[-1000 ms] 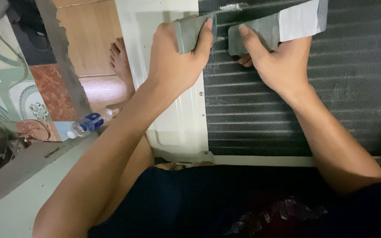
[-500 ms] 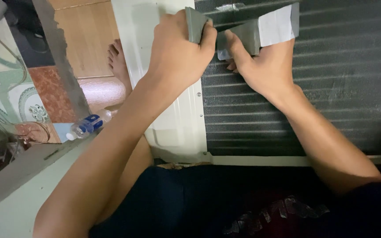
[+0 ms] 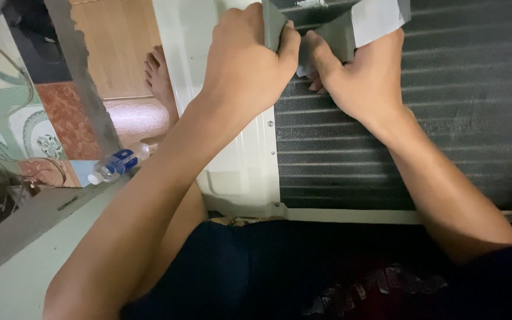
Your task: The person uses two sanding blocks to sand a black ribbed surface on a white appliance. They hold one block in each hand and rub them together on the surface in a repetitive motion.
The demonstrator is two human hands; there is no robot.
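The dark finned coil panel (image 3: 410,136) fills the frame from 12 to 4 o'clock, its ribs running sideways, with a white metal casing (image 3: 241,172) along its left edge and a pale strip under it. At 9 o'clock, lower down, lie a wooden floor (image 3: 111,53) and patterned tiles (image 3: 13,118); a bare foot (image 3: 160,77) rests on the wood.

The left hand (image 3: 244,62) sits at 12 o'clock, fingers curled tight around 1 end of a grey strip of tape (image 3: 339,26). The right hand (image 3: 362,80), just beside it at 1 o'clock, pinches the other part of the strip between thumb and fingers. The tape lies against the top of the coil, its paler end sticking out toward 2 o'clock.

A small clear plastic bottle (image 3: 117,166) with a blue label lies at 9 o'clock.
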